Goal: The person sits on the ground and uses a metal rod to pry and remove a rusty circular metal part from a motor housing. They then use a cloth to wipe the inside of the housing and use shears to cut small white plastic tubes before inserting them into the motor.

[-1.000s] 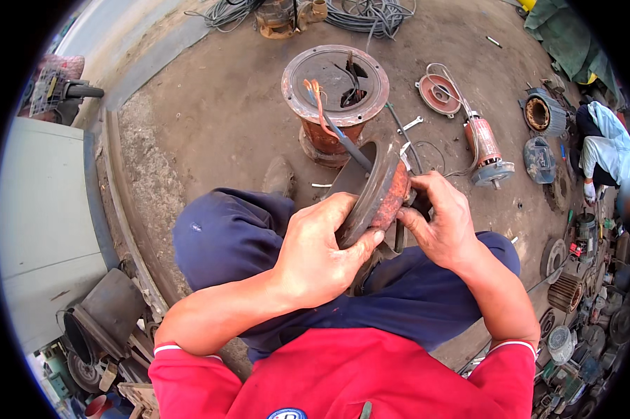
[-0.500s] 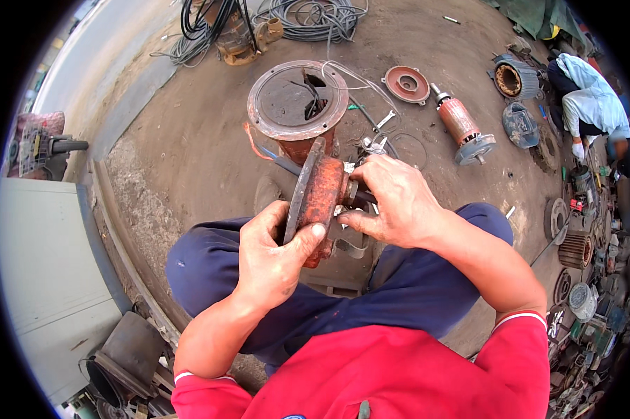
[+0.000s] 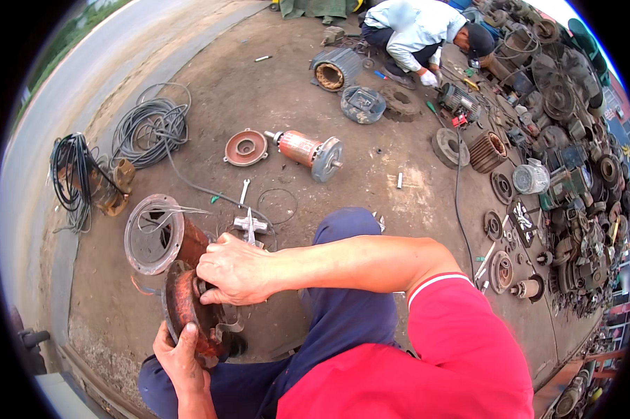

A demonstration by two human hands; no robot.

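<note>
My left hand (image 3: 185, 356) is closed round the lower edge of a rusty red flanged cover (image 3: 183, 300), thumb on its side. The cover stands tilted on edge above my left thigh. My right hand (image 3: 234, 271) has its fingers bent round a fitting on the cover's right face; the fingers mostly hide it. A metal strap handle (image 3: 229, 327) sticks out below that hand. Just beyond the cover, the rusty cylindrical motor housing (image 3: 194, 241) shows its round flange, with thin wires across the opening.
A spanner (image 3: 245, 191) and a metal tool (image 3: 250, 223) lie beyond my right hand. Further off are a red rotor (image 3: 299, 148), a round red end cover (image 3: 245, 147) and coiled cable (image 3: 150, 131). A co-worker (image 3: 423, 35) crouches beside heaped motor parts (image 3: 573, 174).
The view has swung to the right, so hands and cover appear further left and the parts heap shows more. Both hands stay on the cover, the right still at its fitting.
</note>
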